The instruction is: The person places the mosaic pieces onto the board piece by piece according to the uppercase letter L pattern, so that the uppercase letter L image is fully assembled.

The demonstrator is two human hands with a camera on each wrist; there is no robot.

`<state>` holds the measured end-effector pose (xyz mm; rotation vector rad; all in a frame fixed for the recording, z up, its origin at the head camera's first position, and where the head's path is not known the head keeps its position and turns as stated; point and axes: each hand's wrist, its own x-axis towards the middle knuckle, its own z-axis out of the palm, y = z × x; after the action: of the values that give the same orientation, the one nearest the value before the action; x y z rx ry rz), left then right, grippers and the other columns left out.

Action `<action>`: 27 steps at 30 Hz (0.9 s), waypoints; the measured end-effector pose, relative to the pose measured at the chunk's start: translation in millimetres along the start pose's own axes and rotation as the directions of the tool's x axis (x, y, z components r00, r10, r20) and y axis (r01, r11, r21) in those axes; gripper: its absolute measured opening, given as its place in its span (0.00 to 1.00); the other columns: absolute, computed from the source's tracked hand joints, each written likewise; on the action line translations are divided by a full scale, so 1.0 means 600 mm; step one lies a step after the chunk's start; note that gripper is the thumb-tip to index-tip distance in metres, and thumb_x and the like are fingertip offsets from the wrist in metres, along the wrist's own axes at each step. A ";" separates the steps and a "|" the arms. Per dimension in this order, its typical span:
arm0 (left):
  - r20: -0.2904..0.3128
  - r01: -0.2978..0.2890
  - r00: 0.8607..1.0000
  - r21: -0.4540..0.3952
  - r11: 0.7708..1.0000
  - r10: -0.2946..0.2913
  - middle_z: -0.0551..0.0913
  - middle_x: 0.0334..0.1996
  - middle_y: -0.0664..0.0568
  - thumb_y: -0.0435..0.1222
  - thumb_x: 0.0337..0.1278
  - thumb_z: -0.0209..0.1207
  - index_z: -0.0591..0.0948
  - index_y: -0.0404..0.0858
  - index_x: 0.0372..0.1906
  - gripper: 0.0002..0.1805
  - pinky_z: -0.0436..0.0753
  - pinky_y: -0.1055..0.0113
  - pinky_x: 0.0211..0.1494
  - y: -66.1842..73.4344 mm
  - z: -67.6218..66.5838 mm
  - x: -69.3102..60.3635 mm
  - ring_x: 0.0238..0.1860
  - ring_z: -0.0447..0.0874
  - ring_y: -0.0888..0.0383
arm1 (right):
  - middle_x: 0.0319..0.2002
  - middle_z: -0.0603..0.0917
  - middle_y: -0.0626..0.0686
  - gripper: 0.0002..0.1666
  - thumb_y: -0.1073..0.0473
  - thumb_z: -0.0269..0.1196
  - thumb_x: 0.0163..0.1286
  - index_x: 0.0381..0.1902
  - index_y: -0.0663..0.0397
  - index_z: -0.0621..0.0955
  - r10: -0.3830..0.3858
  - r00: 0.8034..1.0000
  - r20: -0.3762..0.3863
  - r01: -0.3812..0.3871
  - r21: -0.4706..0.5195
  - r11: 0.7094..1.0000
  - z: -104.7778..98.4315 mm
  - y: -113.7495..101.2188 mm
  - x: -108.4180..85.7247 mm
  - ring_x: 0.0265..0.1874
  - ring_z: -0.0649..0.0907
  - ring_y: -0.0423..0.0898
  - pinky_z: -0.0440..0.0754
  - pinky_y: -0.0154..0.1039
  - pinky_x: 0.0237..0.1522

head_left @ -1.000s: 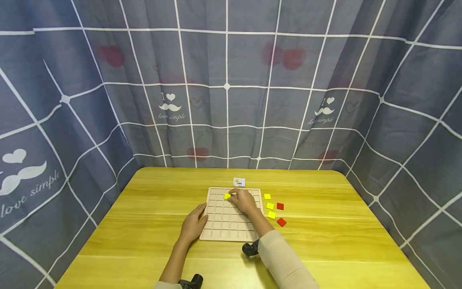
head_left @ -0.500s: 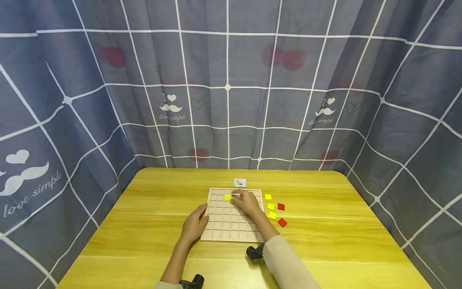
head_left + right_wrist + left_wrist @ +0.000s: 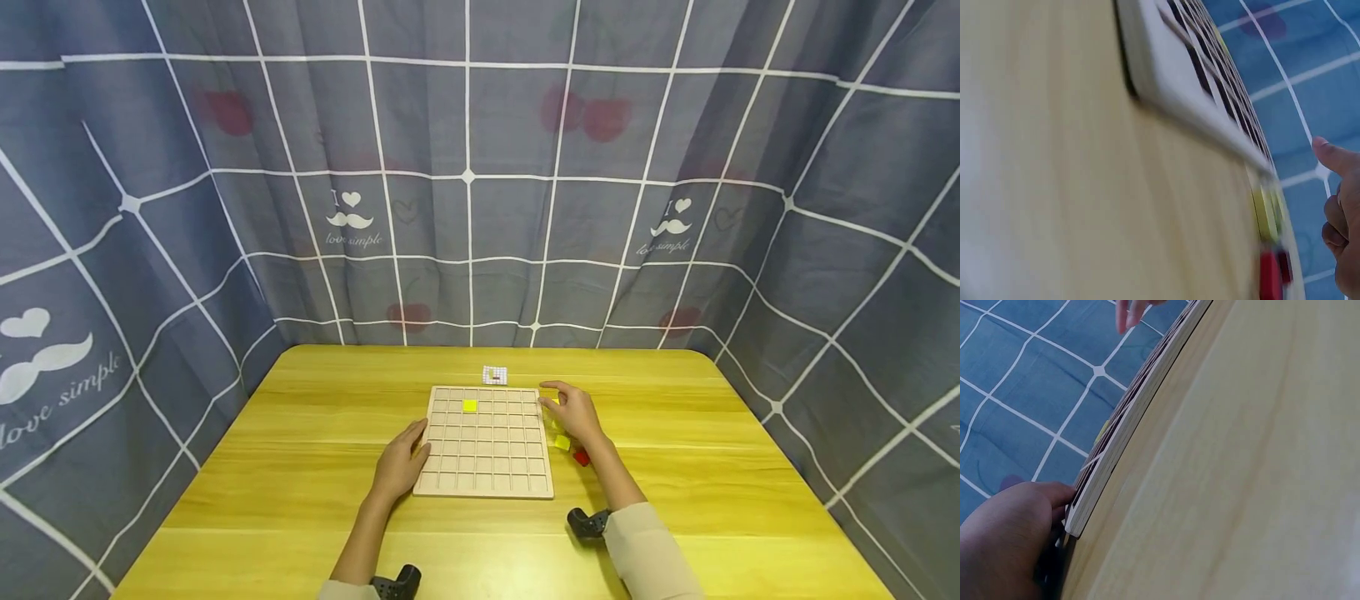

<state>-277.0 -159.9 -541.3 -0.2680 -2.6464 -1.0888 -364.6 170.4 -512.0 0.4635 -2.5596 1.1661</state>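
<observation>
A light wooden board (image 3: 483, 457) with a grid of square recesses lies on the table. One yellow square tile (image 3: 469, 406) sits in a recess near its far side. My left hand (image 3: 396, 468) rests along the board's left edge, its thumb (image 3: 1063, 492) touching the rim in the left wrist view. My right hand (image 3: 577, 415) hovers past the right edge, thumb and forefinger apart, holding nothing. Under and beside it lie loose yellow tiles, one of them (image 3: 562, 443) plain to see, and a red tile (image 3: 581, 457). The hand hides part of this group.
Behind the board lies a small printed grid card (image 3: 495, 375). A dark curtain with white lines (image 3: 468, 250) hangs at the table's far side and both flanks. Black devices (image 3: 588, 523) are strapped at both wrists. Bare wooden tabletop (image 3: 705, 483) extends to the right.
My right hand has left the yellow tile in the recess and moved right, over the loose tiles. The left hand stays at the board's edge.
</observation>
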 end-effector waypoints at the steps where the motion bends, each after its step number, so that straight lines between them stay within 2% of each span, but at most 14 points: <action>1: 0.001 0.002 1.000 -0.003 1.000 -0.002 0.68 0.62 0.41 0.37 0.62 0.55 0.68 0.35 0.64 0.26 0.63 0.46 0.64 0.000 0.000 0.000 0.64 0.62 0.43 | 0.11 0.61 0.45 0.18 0.57 0.65 0.61 0.50 0.54 0.81 0.001 1.000 0.001 -0.001 -0.010 1.000 -0.007 0.008 0.000 0.09 0.57 0.38 0.56 0.30 0.12; 9: -0.001 0.004 1.000 -0.008 1.000 -0.004 0.68 0.62 0.40 0.37 0.62 0.56 0.69 0.34 0.64 0.26 0.63 0.46 0.64 0.000 0.000 -0.007 0.64 0.62 0.43 | 0.11 0.63 0.46 0.21 0.53 0.64 0.61 0.52 0.54 0.80 0.079 0.992 0.095 -0.072 -0.071 0.995 -0.030 0.061 -0.006 0.09 0.57 0.40 0.55 0.31 0.12; 17: -0.006 0.002 1.000 -0.013 1.000 -0.002 0.68 0.62 0.41 0.37 0.61 0.56 0.69 0.34 0.63 0.26 0.63 0.46 0.64 0.000 0.002 -0.006 0.64 0.62 0.44 | 0.12 0.66 0.45 0.23 0.52 0.65 0.60 0.52 0.53 0.80 0.041 0.986 0.159 -0.023 -0.117 0.993 -0.031 0.074 -0.002 0.11 0.61 0.39 0.59 0.32 0.15; 19: -0.005 0.002 1.000 -0.013 1.000 -0.002 0.68 0.62 0.41 0.37 0.61 0.56 0.69 0.34 0.64 0.26 0.62 0.46 0.64 0.001 0.001 -0.005 0.64 0.62 0.44 | 0.14 0.70 0.46 0.21 0.52 0.66 0.60 0.50 0.53 0.82 0.039 0.986 0.161 -0.017 -0.134 0.991 -0.032 0.072 -0.001 0.13 0.64 0.40 0.62 0.34 0.17; 22: -0.003 0.002 1.000 -0.012 1.000 -0.002 0.68 0.62 0.41 0.37 0.62 0.56 0.69 0.34 0.64 0.26 0.62 0.47 0.64 0.002 0.000 -0.004 0.65 0.62 0.44 | 0.22 0.79 0.48 0.17 0.52 0.66 0.59 0.46 0.51 0.84 0.046 0.988 0.145 -0.023 -0.160 0.987 -0.032 0.068 -0.001 0.20 0.69 0.41 0.70 0.37 0.24; 26: -0.005 0.000 1.000 -0.015 1.000 0.000 0.68 0.62 0.40 0.37 0.62 0.56 0.69 0.34 0.64 0.26 0.62 0.47 0.65 0.005 -0.002 -0.003 0.65 0.61 0.44 | 0.33 0.83 0.51 0.16 0.52 0.67 0.58 0.44 0.51 0.84 0.055 0.991 0.121 -0.034 -0.168 0.985 -0.031 0.064 -0.002 0.24 0.72 0.43 0.74 0.39 0.30; 27: -0.006 0.001 1.000 -0.016 1.000 -0.001 0.68 0.62 0.41 0.37 0.62 0.55 0.69 0.34 0.64 0.26 0.62 0.47 0.65 0.005 -0.002 -0.003 0.65 0.61 0.44 | 0.30 0.83 0.52 0.17 0.52 0.66 0.59 0.45 0.51 0.84 0.055 0.991 0.121 -0.035 -0.167 0.985 -0.030 0.064 -0.003 0.22 0.72 0.43 0.73 0.39 0.27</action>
<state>-274.5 -158.5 -538.9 -0.2666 -2.6342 -1.1093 -376.2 208.6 -527.3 0.4551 -2.7596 0.9570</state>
